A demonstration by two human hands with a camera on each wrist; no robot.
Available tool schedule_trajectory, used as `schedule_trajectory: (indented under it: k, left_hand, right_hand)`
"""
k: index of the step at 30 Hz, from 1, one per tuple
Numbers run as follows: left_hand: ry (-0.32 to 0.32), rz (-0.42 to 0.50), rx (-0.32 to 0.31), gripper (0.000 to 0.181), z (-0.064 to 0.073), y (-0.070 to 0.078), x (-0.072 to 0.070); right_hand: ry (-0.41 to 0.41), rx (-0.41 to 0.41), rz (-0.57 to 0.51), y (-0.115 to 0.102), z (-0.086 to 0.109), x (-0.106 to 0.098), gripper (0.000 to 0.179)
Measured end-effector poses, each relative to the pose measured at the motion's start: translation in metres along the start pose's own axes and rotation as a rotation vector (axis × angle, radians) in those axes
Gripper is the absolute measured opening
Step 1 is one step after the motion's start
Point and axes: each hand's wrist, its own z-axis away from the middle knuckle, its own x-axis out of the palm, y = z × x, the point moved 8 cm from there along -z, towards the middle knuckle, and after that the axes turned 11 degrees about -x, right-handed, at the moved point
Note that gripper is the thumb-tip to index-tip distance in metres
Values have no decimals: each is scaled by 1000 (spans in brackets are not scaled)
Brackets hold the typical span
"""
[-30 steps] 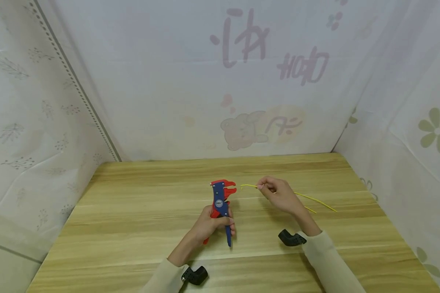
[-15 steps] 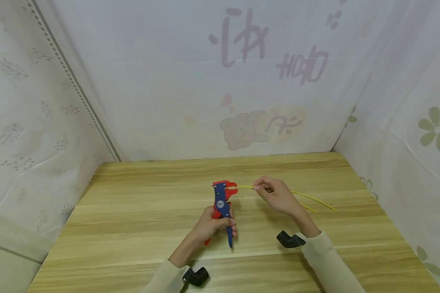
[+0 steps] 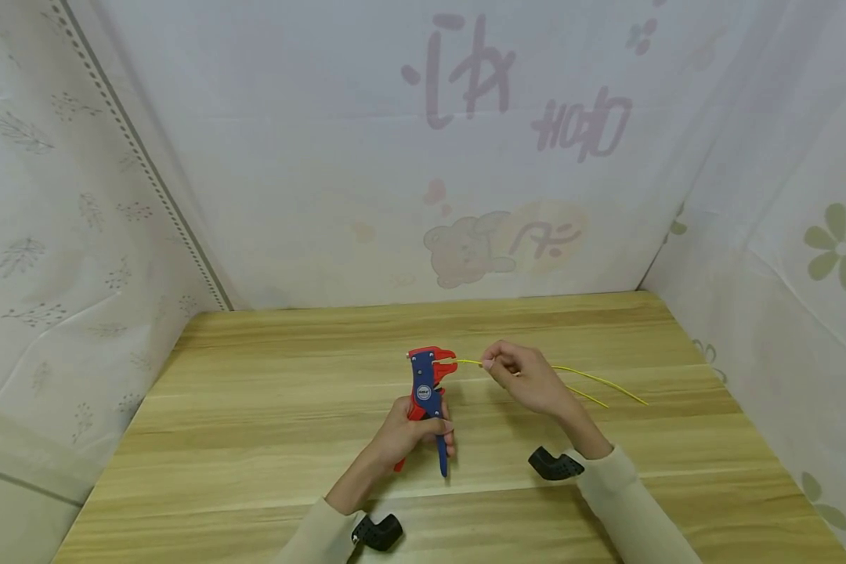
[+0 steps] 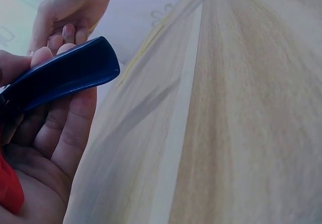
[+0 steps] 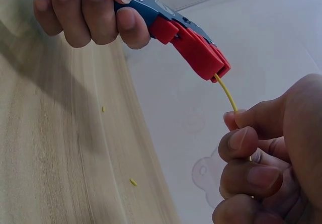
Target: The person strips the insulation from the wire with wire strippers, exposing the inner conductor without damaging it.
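Observation:
My left hand (image 3: pixel 395 435) grips a wire stripper (image 3: pixel 423 380) with blue and red handles, its red jaws pointing right. In the left wrist view, the blue handle (image 4: pixel 70 73) lies across the fingers. Thumb and forefinger of my right hand (image 3: pixel 532 384) pinch a yellow wire (image 5: pixel 227 94) just right of the tool. Its near end goes in between the red jaws, where the tip is hidden. Behind the right hand two yellow lengths (image 3: pixel 606 381) trail over to the right; whether they are one wire or two, I cannot tell.
On the wooden table (image 3: pixel 254 439) lie two tiny yellow pieces (image 5: pixel 133 182), seen in the right wrist view. Patterned white cloth (image 3: pixel 324 157) stands behind the table and at both sides. Black wrist mounts (image 3: pixel 377 533) sit at both cuffs.
My right hand has moved left, carrying the wire's hooked end from a gap beside the stripper to in between its jaws. The left hand and stripper have barely shifted.

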Motion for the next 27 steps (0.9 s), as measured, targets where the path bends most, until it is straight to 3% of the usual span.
schedule_trajectory:
  k: [5, 14, 22, 27]
  left_hand:
    - [5, 2, 10, 17, 0, 0, 0]
    - [5, -6, 11, 23, 2, 1, 1]
    - [24, -3, 9, 13, 2, 1, 0]
    - [38, -9, 9, 17, 2, 1, 0]
  right_hand:
    - [-2, -10, -1, -1, -1, 2, 21]
    - [-3, 4, -20, -2, -1, 3, 17]
    - [-4, 11, -24, -5, 0, 3, 13]
    - [-4, 2, -11, -4, -1, 3, 12]
